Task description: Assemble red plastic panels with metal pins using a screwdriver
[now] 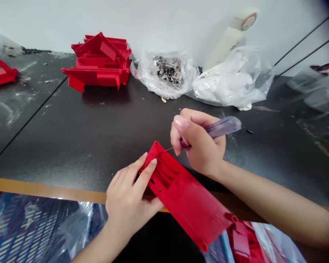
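Note:
A long red plastic part (192, 197) lies tilted over the table's front edge, its recessed end with ribs toward the far left. My left hand (131, 193) grips that end, fingers on top and thumb along the near side. In my right hand (199, 142) is a thin-tipped hand tool with a translucent purple handle (223, 126), held like a pen. Its slim metal tip reaches into the recess near the part's far corner, close to my left fingertips. Whether the tip is a blade or a pick I cannot tell.
On the dark table (104, 124) stands a stack of red plastic parts (101, 65). Beside it are a clear bag of small dark pieces (167, 71) and a white plastic bag (230, 86). A blue crate (19, 226) sits below left; more red parts (242, 241) lie below right.

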Available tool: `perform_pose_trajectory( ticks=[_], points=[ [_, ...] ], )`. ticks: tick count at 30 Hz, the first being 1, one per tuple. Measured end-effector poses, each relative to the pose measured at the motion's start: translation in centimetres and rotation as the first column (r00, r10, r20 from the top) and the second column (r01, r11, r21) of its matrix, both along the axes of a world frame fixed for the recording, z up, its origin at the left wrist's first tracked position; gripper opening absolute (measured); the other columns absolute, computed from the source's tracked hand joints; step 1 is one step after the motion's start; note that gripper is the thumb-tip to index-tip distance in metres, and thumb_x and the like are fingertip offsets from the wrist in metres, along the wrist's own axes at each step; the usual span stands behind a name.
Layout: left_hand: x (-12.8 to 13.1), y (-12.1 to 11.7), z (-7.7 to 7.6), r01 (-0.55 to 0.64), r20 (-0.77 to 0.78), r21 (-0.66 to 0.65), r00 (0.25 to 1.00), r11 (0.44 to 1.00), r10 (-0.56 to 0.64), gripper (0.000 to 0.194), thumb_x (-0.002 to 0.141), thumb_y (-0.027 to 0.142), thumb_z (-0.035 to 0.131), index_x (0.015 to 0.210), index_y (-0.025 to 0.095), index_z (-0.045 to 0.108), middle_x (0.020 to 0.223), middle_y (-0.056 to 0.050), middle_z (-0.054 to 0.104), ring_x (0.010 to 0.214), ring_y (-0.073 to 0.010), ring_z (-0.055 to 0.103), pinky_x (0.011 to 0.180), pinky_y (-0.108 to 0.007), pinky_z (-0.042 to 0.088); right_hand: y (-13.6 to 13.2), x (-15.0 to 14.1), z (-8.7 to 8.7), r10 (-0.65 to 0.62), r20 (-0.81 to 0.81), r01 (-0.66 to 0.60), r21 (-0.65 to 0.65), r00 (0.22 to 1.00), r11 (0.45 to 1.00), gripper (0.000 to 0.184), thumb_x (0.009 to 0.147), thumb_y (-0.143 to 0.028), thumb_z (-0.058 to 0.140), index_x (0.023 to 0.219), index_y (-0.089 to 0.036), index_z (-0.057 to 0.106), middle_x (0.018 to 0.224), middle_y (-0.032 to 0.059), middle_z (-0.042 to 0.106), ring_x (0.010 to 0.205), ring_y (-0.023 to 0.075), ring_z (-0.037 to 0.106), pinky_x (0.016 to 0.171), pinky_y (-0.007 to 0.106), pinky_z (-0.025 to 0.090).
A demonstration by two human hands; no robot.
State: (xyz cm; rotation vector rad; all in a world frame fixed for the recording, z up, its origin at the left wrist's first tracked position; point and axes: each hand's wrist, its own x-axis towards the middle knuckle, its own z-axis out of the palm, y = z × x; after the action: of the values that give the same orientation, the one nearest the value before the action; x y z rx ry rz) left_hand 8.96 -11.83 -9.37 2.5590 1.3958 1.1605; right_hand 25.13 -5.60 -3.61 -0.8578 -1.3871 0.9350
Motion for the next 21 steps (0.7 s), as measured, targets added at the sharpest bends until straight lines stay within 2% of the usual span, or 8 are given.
perform_pose_trajectory(
  ticks=[6,15,21],
  points=[
    [0.01,0.05,-0.11,-0.004,-0.005,0.010,1.000,1.000,0.004,0.037,0.083,0.030,0.063,0.115,0.012,0.067,0.117,-0.016,0.069,0.097,-0.0230,0.069,0.081,-0.033,0.053,-0.27,-0.08,-0.66,0.065,0.044,-0.064,-0.023,0.997,0.998,0.047,0.097,-0.027,0.052,0.051,-0.016,0.043,0.045,-0.0034,0.043,0.044,0.0046,0.034,0.043,0.022,0.027],
    [0.02,0.11,-0.24,-0.006,-0.007,-0.004,1.000,1.000,0.006,0.037,0.084,0.032,0.063,0.116,0.013,0.067,0.118,-0.017,0.069,0.096,-0.0233,0.069,0.079,-0.034,0.054,-0.41,-0.01,-0.12,0.041,0.049,-0.041,-0.009,0.998,0.999,0.045,0.096,-0.030,0.055,0.054,-0.017,0.041,0.045,-0.0034,0.045,0.042,0.0056,0.034,0.041,0.023,0.024],
    [0.01,0.12,-0.08,-0.002,-0.008,0.017,1.000,1.000,0.002,0.036,0.084,0.030,0.062,0.115,0.012,0.067,0.116,-0.017,0.070,0.094,-0.0234,0.070,0.078,-0.033,0.054,-0.33,-0.08,-0.62,0.058,0.075,-0.060,0.025,0.995,0.998,0.047,0.097,-0.029,0.053,0.053,-0.016,0.044,0.046,-0.0035,0.041,0.044,0.0053,0.033,0.042,0.023,0.026]
  ],
)
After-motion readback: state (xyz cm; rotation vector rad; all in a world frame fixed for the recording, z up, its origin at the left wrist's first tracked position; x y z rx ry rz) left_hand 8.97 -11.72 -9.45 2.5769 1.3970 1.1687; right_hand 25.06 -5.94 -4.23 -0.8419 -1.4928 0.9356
